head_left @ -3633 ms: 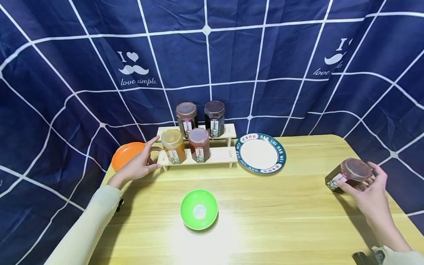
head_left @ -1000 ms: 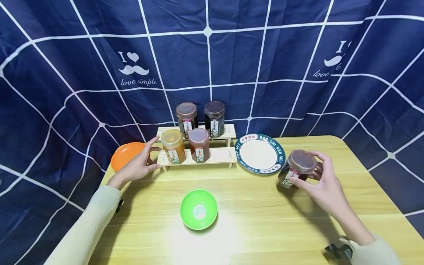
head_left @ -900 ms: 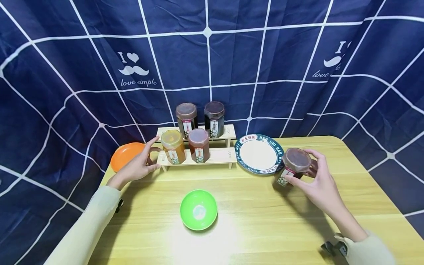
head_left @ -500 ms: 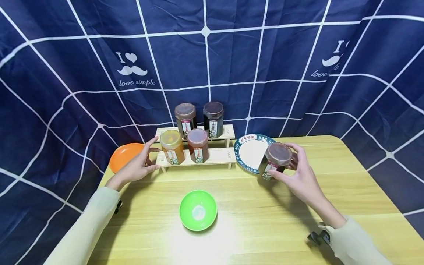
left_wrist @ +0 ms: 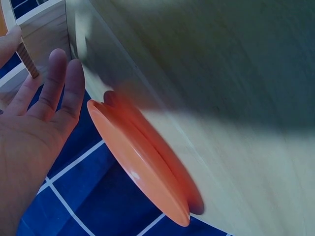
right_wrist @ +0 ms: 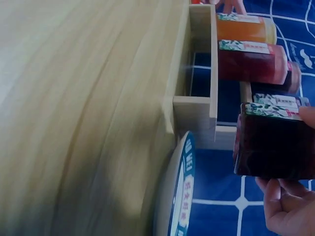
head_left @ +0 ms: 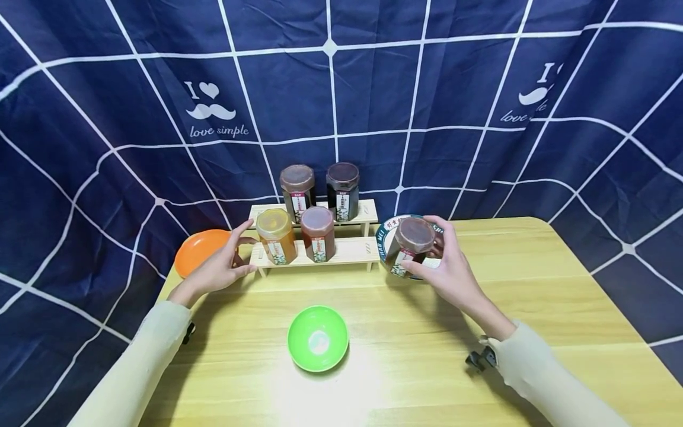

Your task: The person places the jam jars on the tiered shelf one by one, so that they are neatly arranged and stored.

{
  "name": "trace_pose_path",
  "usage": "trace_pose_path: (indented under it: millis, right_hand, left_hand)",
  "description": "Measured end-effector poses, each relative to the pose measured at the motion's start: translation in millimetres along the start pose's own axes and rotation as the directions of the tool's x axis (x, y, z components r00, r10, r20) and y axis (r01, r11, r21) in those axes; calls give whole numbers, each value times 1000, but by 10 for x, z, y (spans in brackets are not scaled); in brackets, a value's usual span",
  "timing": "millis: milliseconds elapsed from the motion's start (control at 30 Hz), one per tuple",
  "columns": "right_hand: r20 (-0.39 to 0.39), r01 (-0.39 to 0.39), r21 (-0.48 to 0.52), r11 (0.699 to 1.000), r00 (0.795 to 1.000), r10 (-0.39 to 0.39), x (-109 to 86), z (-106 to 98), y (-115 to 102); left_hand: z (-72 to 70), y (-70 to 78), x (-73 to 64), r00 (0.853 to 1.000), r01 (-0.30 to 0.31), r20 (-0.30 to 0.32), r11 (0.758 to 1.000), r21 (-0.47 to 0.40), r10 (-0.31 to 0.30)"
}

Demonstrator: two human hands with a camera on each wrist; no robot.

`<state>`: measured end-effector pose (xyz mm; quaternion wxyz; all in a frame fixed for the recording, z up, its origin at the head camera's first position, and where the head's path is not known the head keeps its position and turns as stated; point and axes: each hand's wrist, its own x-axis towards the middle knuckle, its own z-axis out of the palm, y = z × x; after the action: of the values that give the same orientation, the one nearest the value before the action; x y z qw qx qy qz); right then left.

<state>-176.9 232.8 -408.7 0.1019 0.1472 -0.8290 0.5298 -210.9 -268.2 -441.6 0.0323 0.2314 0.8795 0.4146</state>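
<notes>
My right hand point(head_left: 448, 270) holds a jar of dark red jam point(head_left: 413, 237) by its sides, tilted above the blue-rimmed plate point(head_left: 382, 234). The right wrist view has this jar point(right_wrist: 275, 142) raised beside the end of the two-step wooden rack point(head_left: 354, 250). With thumb and index finger, my left hand point(head_left: 216, 270) pinches the rack's left end; its other fingers extend free. On the lower step stand a yellow jar point(head_left: 280, 243) and a red jar point(head_left: 319, 237). Two dark jars, a brownish one point(head_left: 299, 193) and a blackish one point(head_left: 343, 193), stand on the upper step.
A green bowl point(head_left: 318, 338) sits on the wooden table point(head_left: 533, 279) in front of the rack. Behind my left hand lies an orange dish point(head_left: 196, 252) near the table's left edge. A blue curtain point(head_left: 373, 89) with white lines hangs around the back and sides.
My right hand has carried the dark red jar leftward from the table's right side, over the plate, towards the rack. The left hand stays at the rack's end.
</notes>
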Motion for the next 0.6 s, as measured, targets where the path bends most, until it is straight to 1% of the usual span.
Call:
trace_pose_path:
  millis: [200,433,600]
  right_hand:
    - [46,32,90,995,998,-36,145,176,9]
    - [95,6,101,995,995,-16,294,384,11]
    - [115,-13,98,995,993,2,383,491,38]
  left_hand:
    - [1,2,0,1000,-4,-1,1000,2,4]
    - [-2,-3,11,1000,12,4,1000,20,-12]
    - [-6,-13,12,1000,25,11,999,27,-25]
